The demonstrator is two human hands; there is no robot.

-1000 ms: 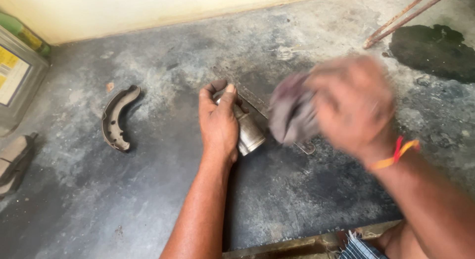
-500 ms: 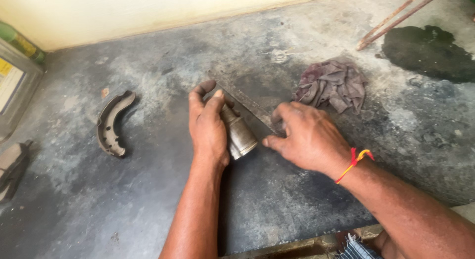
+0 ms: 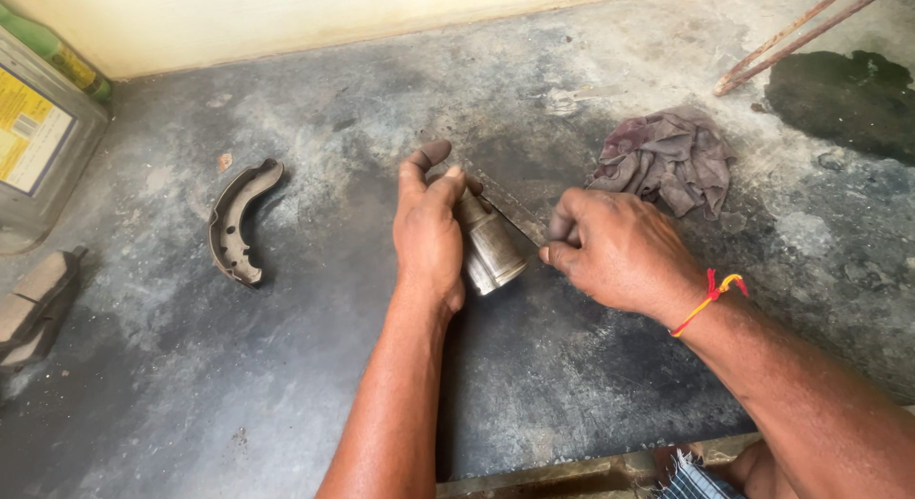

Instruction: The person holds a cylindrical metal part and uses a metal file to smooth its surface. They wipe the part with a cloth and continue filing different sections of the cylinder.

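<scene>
A: Left hand (image 3: pixel 428 234)?
B: Wrapped around a metal cylinder (image 3: pixel 493 251), lying tilted on the floor (image 3: pixel 286 366); index finger raised, thumb side hidden. Grip closed on cylinder.

A: Right hand (image 3: pixel 620 251)?
B: Fingers curled, pinching the near end of a flat metal strip (image 3: pixel 500 196) just beside the cylinder's open end. Strip runs diagonally behind cylinder, flat on floor. Red-and-yellow thread (image 3: pixel 710 297) at wrist.

A: Advice on handling?
B: Judged: keep cylinder pinned firmly against rolling; lift strip by its edge, fingertips clear of any sharp side; avoid dragging grit into the open bore.

A: Count?
B: One cylinder. One strip. One rag (image 3: pixel 669 158), crumpled, apart from both hands, beyond the right. One brake shoe (image 3: pixel 238 221), curved, well left of the left hand. Brake pads (image 3: pixel 33 304) at far left edge, stacked, number unclear. One clear can (image 3: pixel 38 142) with yellow label, top left. Two rusty rods (image 3: pixel 796 37), top right, beside a dark wet patch (image 3: pixel 848 99).
</scene>
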